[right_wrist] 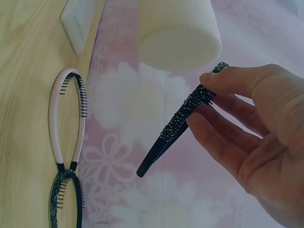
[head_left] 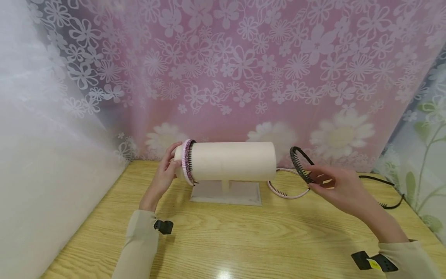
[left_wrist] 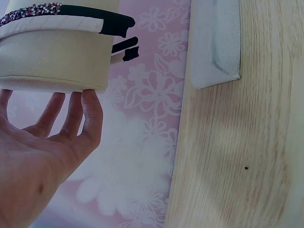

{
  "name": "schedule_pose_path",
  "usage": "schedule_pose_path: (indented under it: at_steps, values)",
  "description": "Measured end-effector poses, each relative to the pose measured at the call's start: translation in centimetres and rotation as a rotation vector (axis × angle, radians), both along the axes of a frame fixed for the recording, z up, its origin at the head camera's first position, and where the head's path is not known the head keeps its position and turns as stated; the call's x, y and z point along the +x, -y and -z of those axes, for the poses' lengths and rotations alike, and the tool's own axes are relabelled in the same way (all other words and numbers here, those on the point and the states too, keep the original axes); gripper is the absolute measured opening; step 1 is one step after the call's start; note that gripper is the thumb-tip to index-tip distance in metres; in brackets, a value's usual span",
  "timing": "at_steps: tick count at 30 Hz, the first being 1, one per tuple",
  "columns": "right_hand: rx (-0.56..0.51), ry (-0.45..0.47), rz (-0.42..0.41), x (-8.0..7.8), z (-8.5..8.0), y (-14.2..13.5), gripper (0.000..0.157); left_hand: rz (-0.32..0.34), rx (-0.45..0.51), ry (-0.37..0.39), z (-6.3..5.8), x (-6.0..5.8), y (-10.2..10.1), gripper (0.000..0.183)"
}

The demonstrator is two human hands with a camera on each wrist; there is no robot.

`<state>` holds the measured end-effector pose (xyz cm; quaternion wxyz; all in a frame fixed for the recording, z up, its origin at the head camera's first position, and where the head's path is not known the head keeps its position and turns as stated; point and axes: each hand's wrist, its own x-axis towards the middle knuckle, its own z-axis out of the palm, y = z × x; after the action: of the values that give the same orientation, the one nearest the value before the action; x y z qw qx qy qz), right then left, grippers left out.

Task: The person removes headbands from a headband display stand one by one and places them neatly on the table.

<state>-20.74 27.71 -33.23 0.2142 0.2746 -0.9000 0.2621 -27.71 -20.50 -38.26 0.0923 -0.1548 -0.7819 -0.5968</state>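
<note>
A cream padded cylinder, a headband display stand (head_left: pixel 233 161), lies level on a short post over a pale base. My left hand (head_left: pixel 165 172) holds its left end; the left wrist view shows curved fingertips at the rim. Around that end sit a white headband (left_wrist: pixel 52 26) and, beside it, a toothed headband with pink and purple glitter (head_left: pixel 187 155). To the right of the cylinder, my right hand (head_left: pixel 336 186) pinches a black headband with sparkling stones (right_wrist: pixel 183 114) between thumb and fingers. This headband is raised off the table and apart from the cylinder.
A pink toothed headband (head_left: pixel 287 197) lies on the wooden table (head_left: pixel 223 236) below the right hand. Farther right is a black headband (head_left: pixel 393 207), partly hidden by the right arm. A pink flowered curtain (head_left: pixel 223 77) hangs behind the table.
</note>
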Motion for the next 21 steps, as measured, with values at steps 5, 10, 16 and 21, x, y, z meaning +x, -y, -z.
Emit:
schedule_pose_path:
  at_steps: [5, 10, 16, 21]
  values:
    - [0.046, 0.022, 0.032, 0.9, 0.8, -1.3, 0.045, -0.001, -0.005, -0.001, 0.0, 0.1, 0.0, 0.054]
    - [0.089, 0.043, 0.042, 1.6, 2.0, -2.6, 0.043, -0.004, -0.012, 0.009, 0.0, 0.2, 0.0, 0.053]
    - [0.084, 0.082, 0.045, 2.4, 3.4, -3.8, 0.044, -0.007, -0.016, 0.005, 0.1, 0.0, 0.0, 0.053]
    - [0.103, 0.105, 0.058, 3.2, 4.7, -4.9, 0.045, -0.01, -0.024, -0.001, 0.1, 0.0, 0.1, 0.053]
